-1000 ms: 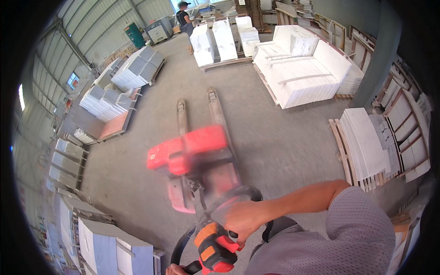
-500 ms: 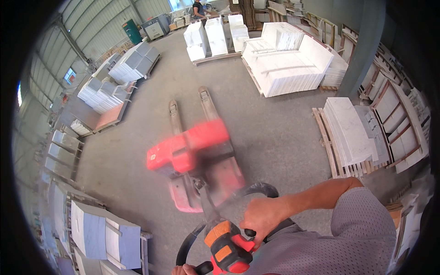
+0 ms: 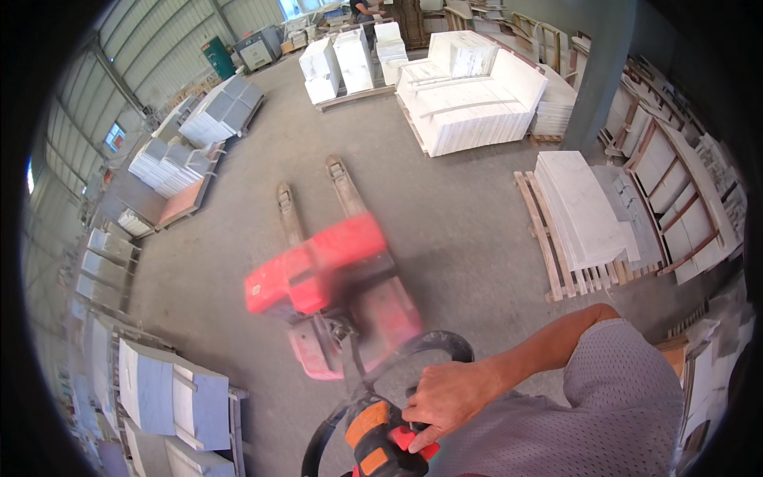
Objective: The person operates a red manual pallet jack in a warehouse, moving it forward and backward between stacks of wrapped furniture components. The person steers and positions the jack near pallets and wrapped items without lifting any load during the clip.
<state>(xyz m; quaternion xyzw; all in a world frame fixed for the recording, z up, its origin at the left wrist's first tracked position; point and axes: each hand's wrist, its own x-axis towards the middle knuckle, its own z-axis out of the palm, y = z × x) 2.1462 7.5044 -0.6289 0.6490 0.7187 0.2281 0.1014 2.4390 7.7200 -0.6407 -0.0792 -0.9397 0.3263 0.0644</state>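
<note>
My right hand (image 3: 451, 400) is closed on the control handle (image 3: 375, 437) of a red electric pallet truck (image 3: 318, 258). One of its fingers lies over the red control on the handle's right side. Orange patches mark the dark head of the handle, and a curved black guard bar (image 3: 437, 343) loops around it. Beyond the truck's slightly blurred red body, its two forks (image 3: 346, 187) point away from me with no load on them. My left hand is out of view.
Ahead stand pallets of white stone slabs (image 3: 477, 111). A wooden pallet (image 3: 548, 238) with pale slabs lies at right, near a grey column (image 3: 600, 75). Slab stacks (image 3: 171, 389) and a tilted slab rack (image 3: 183, 207) line the left. Another person (image 3: 364, 12) stands at the far end.
My left hand, earlier at the lower edge on the handle, has left the view. A right finger has moved onto the red control. The handle sits lower, and the surroundings have shifted left.
</note>
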